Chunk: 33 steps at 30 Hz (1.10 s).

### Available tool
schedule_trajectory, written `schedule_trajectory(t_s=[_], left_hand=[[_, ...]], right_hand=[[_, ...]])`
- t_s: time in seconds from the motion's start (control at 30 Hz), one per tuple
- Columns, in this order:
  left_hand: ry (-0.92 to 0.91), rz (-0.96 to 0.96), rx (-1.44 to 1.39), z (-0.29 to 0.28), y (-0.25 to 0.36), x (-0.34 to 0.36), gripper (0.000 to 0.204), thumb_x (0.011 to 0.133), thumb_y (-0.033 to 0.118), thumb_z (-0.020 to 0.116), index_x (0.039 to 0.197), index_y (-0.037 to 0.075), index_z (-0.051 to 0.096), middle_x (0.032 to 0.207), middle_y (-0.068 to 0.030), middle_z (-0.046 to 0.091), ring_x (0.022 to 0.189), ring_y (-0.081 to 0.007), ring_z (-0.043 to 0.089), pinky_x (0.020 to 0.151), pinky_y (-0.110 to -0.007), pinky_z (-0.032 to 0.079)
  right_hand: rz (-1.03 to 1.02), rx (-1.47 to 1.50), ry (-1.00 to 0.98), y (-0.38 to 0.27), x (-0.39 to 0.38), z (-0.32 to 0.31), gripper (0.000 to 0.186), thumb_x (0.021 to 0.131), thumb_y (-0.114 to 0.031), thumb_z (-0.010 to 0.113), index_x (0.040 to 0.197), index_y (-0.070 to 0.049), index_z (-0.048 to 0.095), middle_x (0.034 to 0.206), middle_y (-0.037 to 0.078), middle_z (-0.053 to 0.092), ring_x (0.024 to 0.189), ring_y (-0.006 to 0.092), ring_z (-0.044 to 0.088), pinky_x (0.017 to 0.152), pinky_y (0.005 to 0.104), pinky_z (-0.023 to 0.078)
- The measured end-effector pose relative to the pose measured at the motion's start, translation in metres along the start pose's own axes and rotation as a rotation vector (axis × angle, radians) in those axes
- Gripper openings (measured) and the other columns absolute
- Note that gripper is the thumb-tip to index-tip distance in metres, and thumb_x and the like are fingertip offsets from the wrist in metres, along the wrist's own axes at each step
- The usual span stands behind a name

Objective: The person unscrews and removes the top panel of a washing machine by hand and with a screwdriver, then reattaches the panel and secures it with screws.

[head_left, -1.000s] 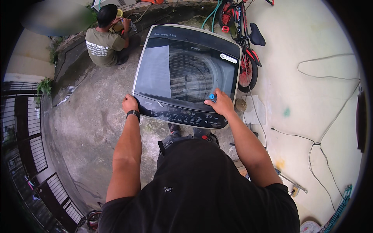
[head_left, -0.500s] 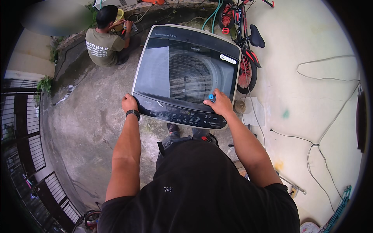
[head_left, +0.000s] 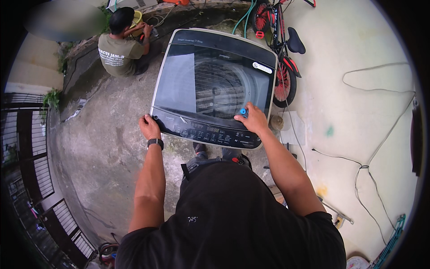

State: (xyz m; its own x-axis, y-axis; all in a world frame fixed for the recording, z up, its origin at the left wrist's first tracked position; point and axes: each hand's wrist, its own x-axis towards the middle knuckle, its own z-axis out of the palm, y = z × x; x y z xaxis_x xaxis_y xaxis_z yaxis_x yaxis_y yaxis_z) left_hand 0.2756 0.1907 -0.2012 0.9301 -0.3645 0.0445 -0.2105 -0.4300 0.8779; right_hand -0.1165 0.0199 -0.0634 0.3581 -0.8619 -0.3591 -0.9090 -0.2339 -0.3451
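Note:
Before me stands a top-loading washing machine [head_left: 210,139] with a see-through dark lid [head_left: 179,85] that is down. My right hand [head_left: 254,119] is closed round a blue-and-black screwdriver [head_left: 243,112] above the lid's right front part; its shaft is hidden. At the left front corner of the control panel, my left hand [head_left: 150,127] has its fingers drawn together beside the edge. What they pinch, if anything, is too small to tell. A small dark round spot [head_left: 155,117] shows on the panel next to those fingertips.
A person [head_left: 120,47] squats at the far left beside a yellow bucket [head_left: 137,18]. A black-and-red bicycle [head_left: 282,49] leans at the right of the machine, near a pale wall [head_left: 358,121] with hanging cables. A dark metal gate [head_left: 33,157] stands at the left.
My left hand has shifted slightly left and down off the panel corner, uncovering the dark spot. My right hand and the screwdriver stay almost still.

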Motion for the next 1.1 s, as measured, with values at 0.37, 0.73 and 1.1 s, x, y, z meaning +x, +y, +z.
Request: schedule_trajectory(t_s=[0.37,0.73,1.1], left_hand=[[-0.304,0.307,0.127,-0.026,0.053,-0.112,0.023,0.095,0.021,0.074,0.098,0.001,0.063,0.082,-0.0108,0.061,0.073,-0.0252,0.058,0.072,-0.04,0.049],[-0.324,0.378,0.203,-0.022,0.05,-0.109,0.018,0.099,0.016,0.066,0.099,0.0,0.059,0.093,-0.0174,0.064,0.083,-0.0331,0.063,0.077,-0.043,0.05],[-0.362,0.454,0.307,-0.029,0.056,-0.105,0.016,0.1,0.016,0.063,0.102,0.001,0.06,0.094,-0.0188,0.065,0.087,-0.0399,0.063,0.078,-0.047,0.05]], right_hand=[[0.006,0.0,0.025,0.004,-0.001,0.003,0.069,0.082,-0.055,0.08,0.124,-0.007,0.056,0.114,0.02,0.069,0.107,0.0393,0.068,0.091,0.049,0.054],[0.011,0.009,0.039,0.002,-0.004,-0.001,0.066,0.082,-0.055,0.08,0.122,-0.007,0.057,0.114,0.02,0.069,0.108,0.0398,0.068,0.092,0.0491,0.054],[0.01,0.017,0.05,0.005,-0.003,0.001,0.065,0.082,-0.054,0.08,0.12,-0.007,0.057,0.113,0.02,0.069,0.106,0.0397,0.068,0.09,0.0489,0.055]])
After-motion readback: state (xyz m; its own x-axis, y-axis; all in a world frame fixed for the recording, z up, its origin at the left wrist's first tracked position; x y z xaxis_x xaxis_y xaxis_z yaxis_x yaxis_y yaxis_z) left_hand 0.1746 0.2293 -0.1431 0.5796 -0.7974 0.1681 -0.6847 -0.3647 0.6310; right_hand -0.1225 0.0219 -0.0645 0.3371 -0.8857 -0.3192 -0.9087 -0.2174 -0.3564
